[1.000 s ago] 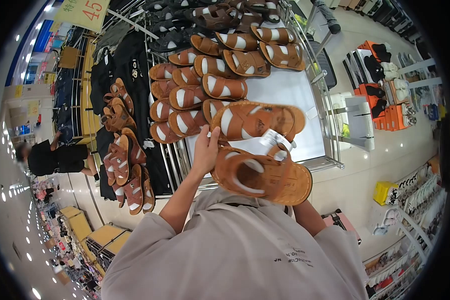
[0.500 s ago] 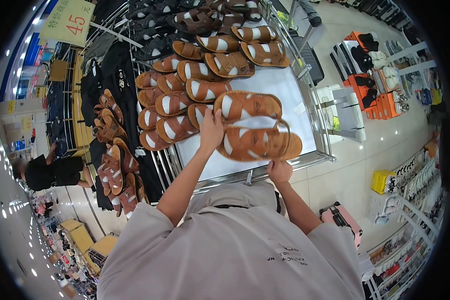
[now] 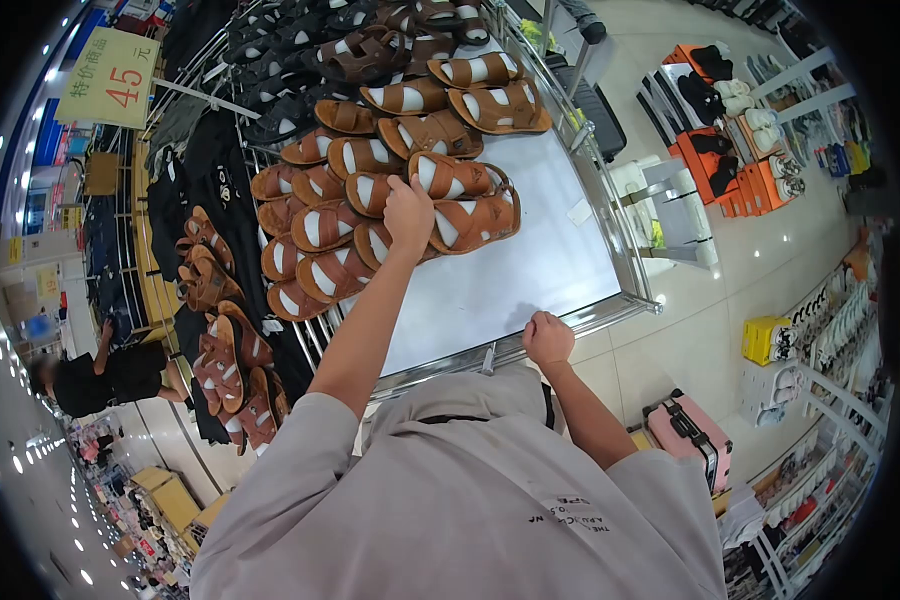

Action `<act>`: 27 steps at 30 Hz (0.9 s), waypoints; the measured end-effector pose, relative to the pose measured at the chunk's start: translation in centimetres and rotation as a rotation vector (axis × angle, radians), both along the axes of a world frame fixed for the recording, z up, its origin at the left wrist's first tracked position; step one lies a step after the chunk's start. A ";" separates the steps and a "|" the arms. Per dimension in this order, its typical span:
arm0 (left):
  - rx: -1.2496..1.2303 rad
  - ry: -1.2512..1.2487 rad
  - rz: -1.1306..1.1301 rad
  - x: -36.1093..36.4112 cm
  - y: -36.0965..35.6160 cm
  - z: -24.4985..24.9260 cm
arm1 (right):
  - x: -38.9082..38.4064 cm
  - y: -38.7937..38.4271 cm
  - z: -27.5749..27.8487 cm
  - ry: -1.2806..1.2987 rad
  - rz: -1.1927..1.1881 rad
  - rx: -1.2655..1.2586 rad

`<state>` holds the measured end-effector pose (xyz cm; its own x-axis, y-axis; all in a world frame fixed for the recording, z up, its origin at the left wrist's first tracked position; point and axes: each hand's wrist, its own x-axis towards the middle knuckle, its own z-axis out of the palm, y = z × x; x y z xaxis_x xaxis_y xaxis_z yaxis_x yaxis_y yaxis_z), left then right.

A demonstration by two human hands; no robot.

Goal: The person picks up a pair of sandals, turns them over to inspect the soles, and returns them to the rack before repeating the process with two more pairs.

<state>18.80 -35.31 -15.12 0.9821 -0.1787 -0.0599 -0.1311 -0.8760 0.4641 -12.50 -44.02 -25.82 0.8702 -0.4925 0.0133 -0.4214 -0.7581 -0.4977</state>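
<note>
My left hand (image 3: 408, 218) is closed on a pair of brown sandals (image 3: 478, 222) at their near left end. The pair rests against the rows of sandals on the white board, its two shoes side by side with white stuffing under the straps. Around it lie several more brown sandals (image 3: 325, 226), and black ones (image 3: 290, 112) fill the far left of the rack. Above the board's front edge, my right hand (image 3: 548, 338) is curled into a loose fist with nothing visible in it.
A metal rail (image 3: 625, 305) borders the display board (image 3: 530, 270). More brown sandals (image 3: 220, 365) hang at the left, under a price sign (image 3: 110, 78) reading 45. A pink suitcase (image 3: 692, 435) stands on the floor at right. A person in black (image 3: 100, 378) is at far left.
The sandal pair has moved from the front of the board up and left, against the other sandals, in my left hand. My right hand is now apart from the pair.
</note>
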 end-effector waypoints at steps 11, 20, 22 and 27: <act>-0.122 0.082 0.130 -0.8 -0.2 -0.8 | 0.1 -0.1 0.4 0.015 -0.001 0.009; -0.253 0.171 0.053 -0.4 1.4 -1.3 | 0.1 0.0 0.4 0.040 -0.008 0.018; -0.212 0.200 -0.014 -0.3 2.1 -1.4 | 0.0 0.0 0.3 0.042 -0.008 0.018; -0.217 0.151 -0.120 -1.3 2.9 -1.1 | 0.0 0.0 0.2 0.036 -0.010 -0.001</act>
